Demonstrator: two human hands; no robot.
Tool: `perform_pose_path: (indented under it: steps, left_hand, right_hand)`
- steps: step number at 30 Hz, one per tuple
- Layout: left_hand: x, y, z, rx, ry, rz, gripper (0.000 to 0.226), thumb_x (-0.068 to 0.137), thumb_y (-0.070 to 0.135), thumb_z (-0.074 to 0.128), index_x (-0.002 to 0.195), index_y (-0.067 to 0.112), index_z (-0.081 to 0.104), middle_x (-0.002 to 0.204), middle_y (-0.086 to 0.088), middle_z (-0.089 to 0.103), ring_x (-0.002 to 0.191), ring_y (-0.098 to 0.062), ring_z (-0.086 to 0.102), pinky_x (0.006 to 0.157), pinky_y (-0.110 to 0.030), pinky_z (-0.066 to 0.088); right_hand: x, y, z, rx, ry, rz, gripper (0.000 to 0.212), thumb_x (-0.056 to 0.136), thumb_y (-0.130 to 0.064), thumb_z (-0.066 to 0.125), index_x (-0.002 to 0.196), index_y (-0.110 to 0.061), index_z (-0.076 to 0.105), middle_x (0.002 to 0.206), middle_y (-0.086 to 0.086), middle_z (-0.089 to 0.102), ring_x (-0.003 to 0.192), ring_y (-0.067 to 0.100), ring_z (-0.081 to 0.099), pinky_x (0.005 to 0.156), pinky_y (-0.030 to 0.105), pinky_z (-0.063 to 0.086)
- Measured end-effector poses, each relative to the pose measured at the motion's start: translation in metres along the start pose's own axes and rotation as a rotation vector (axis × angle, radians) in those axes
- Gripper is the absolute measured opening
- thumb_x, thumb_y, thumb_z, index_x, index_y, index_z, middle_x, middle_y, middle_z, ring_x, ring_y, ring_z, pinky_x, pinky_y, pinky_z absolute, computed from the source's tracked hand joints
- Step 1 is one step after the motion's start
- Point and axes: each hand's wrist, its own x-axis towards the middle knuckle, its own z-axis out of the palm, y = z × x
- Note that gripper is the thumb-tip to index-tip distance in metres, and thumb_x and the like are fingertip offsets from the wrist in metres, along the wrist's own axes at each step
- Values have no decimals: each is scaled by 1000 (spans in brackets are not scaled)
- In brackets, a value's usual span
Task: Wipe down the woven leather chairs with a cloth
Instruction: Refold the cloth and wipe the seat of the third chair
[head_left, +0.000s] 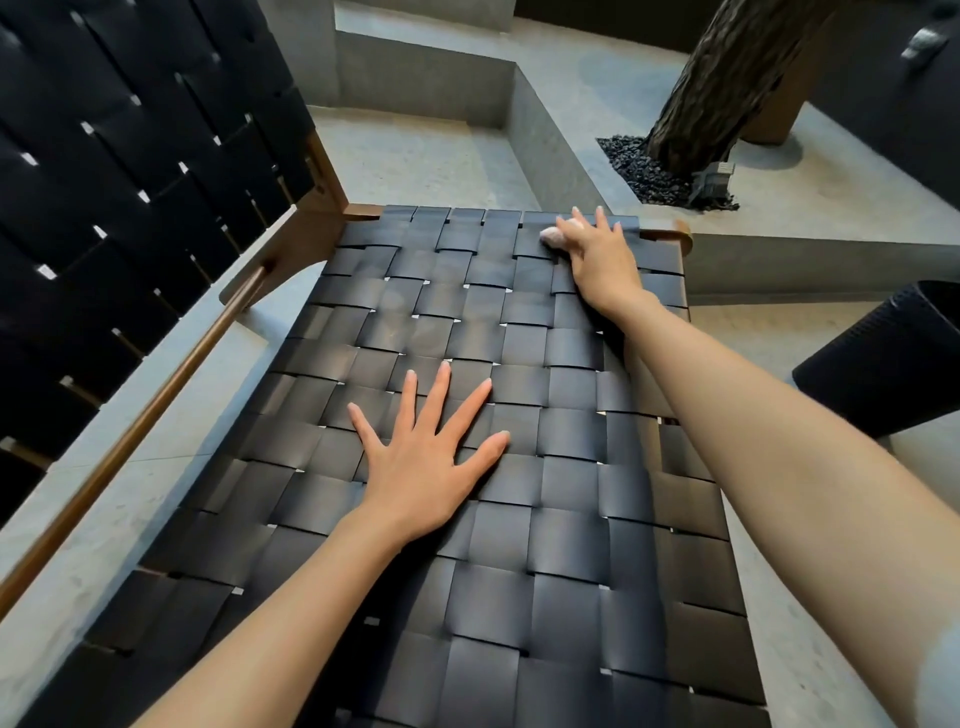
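We record a grey concrete floor (415, 156) with raised ledges, on which stands the chair. Its seat (519, 545) of black woven leather fills the middle of the view, its woven back (130, 182) rises at the left, and its brown wooden frame (156, 395) runs between them. Beyond the seat a tree trunk (727, 88) rises from dark gravel (639, 166), and a dark ribbed cylinder (883, 358) stands at the right. The left hand (421, 467) lies flat at mid-seat, palm down, its fingers (436, 395) straight and spread wide. The right hand (597, 254) reaches to the far edge of the seat, near the right corner. Its fingers (602, 221) are near straight and close together, pressing a small pale bunched cloth (551, 237) onto the leather. The cloth shows at the hand's left side; we cannot see the thumb.
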Motion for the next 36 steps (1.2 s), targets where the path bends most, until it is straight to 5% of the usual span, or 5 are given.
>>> perform_pose_path:
  steps: [14, 25, 36]
  left_hand:
    - [-2, 1, -2, 2, -7, 3, 59, 88, 74, 16, 142, 62, -7, 156, 19, -25, 143, -13, -29, 104, -66, -24]
    - [-1, -1, 0, -4, -6, 17, 57, 90, 72, 14, 141, 62, -9, 156, 18, -27, 142, -14, -31, 104, -66, -24]
    - [-7, -7, -5, -10, -36, 15, 56, 97, 61, 14, 148, 50, -6, 158, 18, -18, 146, -13, -22, 109, -60, -20]
  right_hand:
    - [-38, -1, -4, -13, -93, -134, 44, 104, -6, 29, 146, -14, 40, 157, 7, 27, 147, 30, 14, 118, 39, 10]
    - [12, -14, 3, -15, 31, 49, 51, 100, 1, 26, 144, -18, 41, 159, 7, 22, 148, 33, 6, 120, 42, -1]
    - [-70, -51, 14, -14, -203, -229, 53, 99, 1, 29, 146, -20, 38, 158, 5, 25, 147, 28, 15, 119, 41, 15]
